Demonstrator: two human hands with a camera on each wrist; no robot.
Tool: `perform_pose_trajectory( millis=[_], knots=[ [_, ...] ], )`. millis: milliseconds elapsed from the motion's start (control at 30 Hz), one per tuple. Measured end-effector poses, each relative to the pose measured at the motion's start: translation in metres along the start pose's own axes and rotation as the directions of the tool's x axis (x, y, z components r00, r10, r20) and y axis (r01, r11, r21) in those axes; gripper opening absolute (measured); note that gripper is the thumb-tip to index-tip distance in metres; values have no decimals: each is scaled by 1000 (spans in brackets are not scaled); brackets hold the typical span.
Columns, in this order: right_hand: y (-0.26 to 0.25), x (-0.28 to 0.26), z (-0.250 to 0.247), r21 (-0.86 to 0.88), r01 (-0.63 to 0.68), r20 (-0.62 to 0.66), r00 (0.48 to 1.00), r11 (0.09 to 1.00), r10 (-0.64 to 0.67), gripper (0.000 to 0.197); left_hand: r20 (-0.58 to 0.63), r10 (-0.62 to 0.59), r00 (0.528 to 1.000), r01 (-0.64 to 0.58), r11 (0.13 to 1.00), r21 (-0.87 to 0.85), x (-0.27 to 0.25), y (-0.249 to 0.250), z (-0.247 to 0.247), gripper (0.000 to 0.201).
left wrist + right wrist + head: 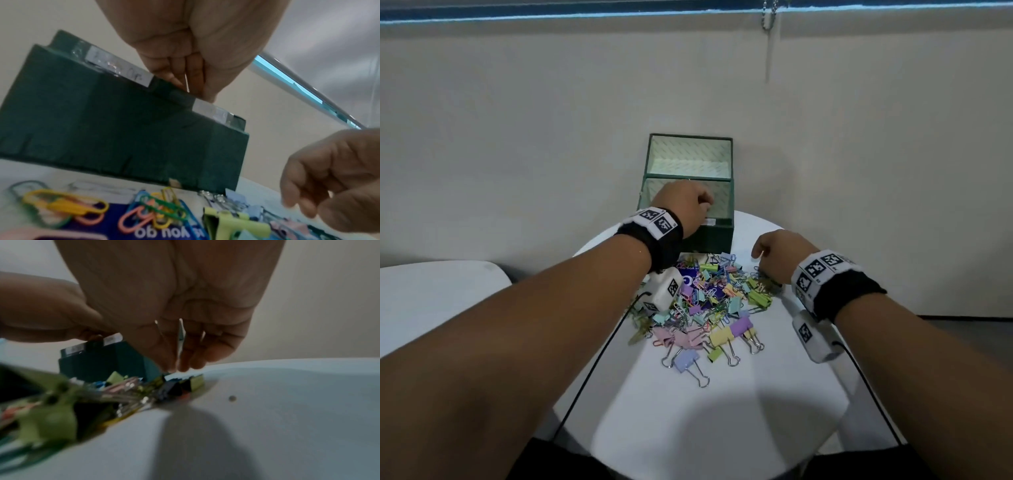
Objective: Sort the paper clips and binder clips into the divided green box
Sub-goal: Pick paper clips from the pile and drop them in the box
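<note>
The divided green box [732, 192] stands at the far edge of the round white table [722, 411], both compartments looking bare. My left hand [705, 202] hovers over the near compartment with fingers curled. In the left wrist view the left hand [185, 78] pinches a thin silver wire that looks like a paper clip [187, 84], just above the box's front wall [123, 129]. A heap of pastel binder clips and coloured paper clips [709, 301] lies in front of the box. My right hand [760, 255] reaches down to the heap's far right edge, its fingers [180, 366] straight and holding nothing.
A purple printed card [686, 274] lies under the heap. Larger binder clips [688, 359] are scattered toward me. A second white table [431, 294] sits to the left, and a pale wall rises right behind the box. Black cables hang from both wrists.
</note>
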State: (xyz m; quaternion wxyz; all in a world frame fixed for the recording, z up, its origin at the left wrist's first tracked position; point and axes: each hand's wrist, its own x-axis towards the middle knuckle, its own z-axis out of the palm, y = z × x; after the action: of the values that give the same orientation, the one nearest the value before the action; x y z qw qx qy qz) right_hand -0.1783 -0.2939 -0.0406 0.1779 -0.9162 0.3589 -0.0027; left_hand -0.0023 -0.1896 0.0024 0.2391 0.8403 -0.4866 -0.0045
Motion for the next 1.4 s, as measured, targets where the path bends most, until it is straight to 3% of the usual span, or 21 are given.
perform_pose_trajectory(
  millis=[233,367,467,567,667,933,1067,1200,1300,1367,1400],
  knots=[
    [8,-4,-4,39,-56,47,997,998,54,8,-73,65,995,-71,994,-85,-49,-22,-31,19],
    [8,-3,-2,93,-102,61,994,990,96,14,200,17,980,-39,993,107,-84,-63,-48,19],
    [4,-2,2,161,-137,92,988,977,123,18,381,-130,915,29,965,261,-102,-90,-53,30],
    [0,-2,4,103,-75,58,996,992,69,17,460,-201,865,78,959,273,-114,-101,-55,39],
    [-1,-2,4,36,21,-42,999,999,-20,15,446,-159,881,46,966,254,-122,-101,-49,43],
    [-5,-3,3,234,151,-264,961,960,-87,14,385,-103,917,-14,957,291,-119,-92,-38,22],
    [-6,-5,3,287,133,-262,963,949,-56,17,387,-130,913,13,957,290,-118,-89,-36,14],
    [-9,-2,1,287,88,-208,978,954,-28,21,271,-109,956,27,956,291,-118,-89,-42,19],
    [-8,0,-3,253,76,-157,987,965,-36,17,238,-175,955,161,984,79,-115,-100,-53,18],
    [-7,-1,-6,196,54,-91,995,979,-37,21,280,-227,933,264,959,-101,-116,-106,-60,26],
    [-6,-1,-8,129,52,-55,997,990,-45,23,320,-234,918,279,954,-105,-115,-107,-61,30]
  ],
)
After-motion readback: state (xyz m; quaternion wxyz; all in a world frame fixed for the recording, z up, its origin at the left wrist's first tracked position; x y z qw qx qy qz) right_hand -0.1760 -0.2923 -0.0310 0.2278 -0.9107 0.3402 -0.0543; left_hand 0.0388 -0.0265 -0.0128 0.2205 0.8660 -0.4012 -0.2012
